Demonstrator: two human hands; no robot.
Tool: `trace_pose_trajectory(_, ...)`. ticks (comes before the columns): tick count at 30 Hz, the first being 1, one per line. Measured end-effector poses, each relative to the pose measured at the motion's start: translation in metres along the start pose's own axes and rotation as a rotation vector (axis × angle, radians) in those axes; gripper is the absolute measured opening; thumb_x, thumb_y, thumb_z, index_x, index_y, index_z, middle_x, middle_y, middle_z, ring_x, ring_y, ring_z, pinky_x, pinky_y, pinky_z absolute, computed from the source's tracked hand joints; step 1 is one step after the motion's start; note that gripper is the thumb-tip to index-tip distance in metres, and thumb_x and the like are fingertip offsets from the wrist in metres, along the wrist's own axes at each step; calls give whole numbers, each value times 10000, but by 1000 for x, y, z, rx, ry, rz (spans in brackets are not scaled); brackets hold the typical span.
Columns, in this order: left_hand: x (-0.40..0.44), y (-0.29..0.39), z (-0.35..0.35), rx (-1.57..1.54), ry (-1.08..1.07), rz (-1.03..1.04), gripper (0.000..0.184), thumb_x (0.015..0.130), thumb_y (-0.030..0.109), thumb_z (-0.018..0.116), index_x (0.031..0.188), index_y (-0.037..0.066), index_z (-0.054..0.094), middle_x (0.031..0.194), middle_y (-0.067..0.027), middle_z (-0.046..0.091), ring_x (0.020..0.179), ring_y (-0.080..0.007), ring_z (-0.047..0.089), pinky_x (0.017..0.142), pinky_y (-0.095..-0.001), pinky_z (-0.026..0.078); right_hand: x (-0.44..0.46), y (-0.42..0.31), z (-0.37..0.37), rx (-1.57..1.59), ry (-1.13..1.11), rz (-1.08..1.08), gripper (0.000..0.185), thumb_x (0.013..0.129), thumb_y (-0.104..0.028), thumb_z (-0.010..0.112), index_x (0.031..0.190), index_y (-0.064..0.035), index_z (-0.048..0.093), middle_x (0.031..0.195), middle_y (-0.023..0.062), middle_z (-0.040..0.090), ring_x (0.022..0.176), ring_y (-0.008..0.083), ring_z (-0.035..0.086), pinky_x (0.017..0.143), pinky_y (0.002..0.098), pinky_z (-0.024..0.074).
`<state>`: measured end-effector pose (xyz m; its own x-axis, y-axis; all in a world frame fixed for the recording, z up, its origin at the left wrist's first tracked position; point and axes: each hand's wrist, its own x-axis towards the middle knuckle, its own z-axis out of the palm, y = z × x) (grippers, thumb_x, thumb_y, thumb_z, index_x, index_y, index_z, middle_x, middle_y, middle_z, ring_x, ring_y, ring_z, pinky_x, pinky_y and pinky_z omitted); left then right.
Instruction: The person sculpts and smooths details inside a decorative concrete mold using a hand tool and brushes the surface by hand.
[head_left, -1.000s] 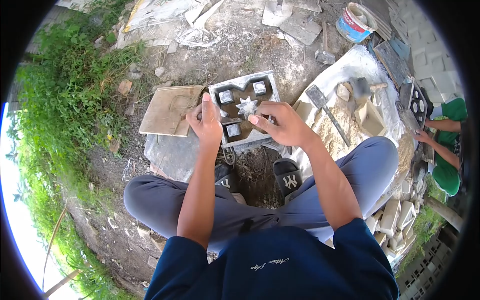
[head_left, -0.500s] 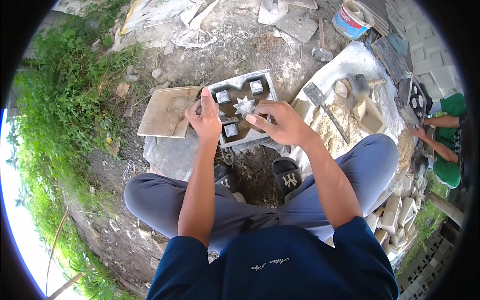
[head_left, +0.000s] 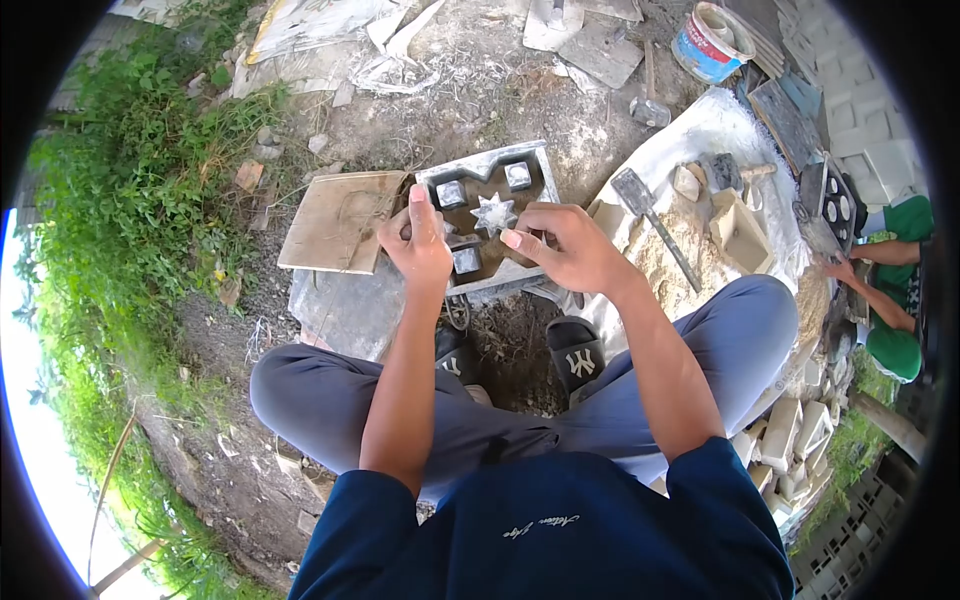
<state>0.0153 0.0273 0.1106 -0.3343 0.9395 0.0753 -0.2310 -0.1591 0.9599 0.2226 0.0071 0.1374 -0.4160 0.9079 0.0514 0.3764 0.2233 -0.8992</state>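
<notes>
A grey mould frame lies on the ground before me, with several square blocks, such as this block, and a pale star-shaped piece inside. My left hand is over the mould's left side, fingers curled in and thumb pointing up. Over the right side is my right hand, fingers bent and its thumb close to the star in view. Both hands look closed; whatever they may hold is hidden under the fingers. Parts of the mould's front and sides are covered by the hands.
Left of the mould lies a wooden board on a grey slab. At right, a white sack bears sand and a trowel-like tool. A bucket and hammer lie beyond. Another person's hand is far right.
The whole view has shifted slightly. My hands stay over the mould in nearly the same pose, the left thumb a little lower in view. Nothing else has visibly moved.
</notes>
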Motion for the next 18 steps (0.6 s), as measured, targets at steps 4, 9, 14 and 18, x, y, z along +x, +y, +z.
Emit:
trace_pose_trajectory(4, -2, 11, -5, 2, -71, 143, 533, 1024, 223, 637, 600, 127, 330, 505, 32, 326, 418, -84, 275, 422, -286, 194, 2, -2, 2, -39, 41, -30, 486, 983, -444, 635, 824, 13, 671, 772, 177, 626, 768, 372, 621, 721, 434, 493)
trace_pose_trajectory(9, 3, -8, -14, -115, 31, 64, 497, 1018, 223, 644, 627, 137, 351, 519, 32, 317, 425, -87, 272, 422, -287, 207, 7, -8, -2, -43, -35, 16, 475, 980, -436, 642, 834, 14, 671, 800, 176, 636, 782, 371, 623, 733, 439, 495)
trace_pose_trajectory(14, -7, -5, -12, -86, -37, 168, 528, 1019, 260, 647, 617, 130, 330, 513, 34, 323, 417, -83, 258, 418, -281, 197, -3, -1, 7, -39, -3, -4, 486, 979, -452, 641, 840, 12, 678, 800, 169, 641, 750, 343, 627, 702, 429, 492)
trace_pose_trajectory(18, -4, 7, -8, -57, 48, 81, 606, 1042, 323, 600, 555, 107, 312, 514, 48, 299, 442, -64, 279, 441, -290, 200, 2, -2, 0, -54, -14, 43, 505, 982, -470, 627, 862, 17, 687, 818, 177, 650, 743, 357, 636, 690, 424, 505)
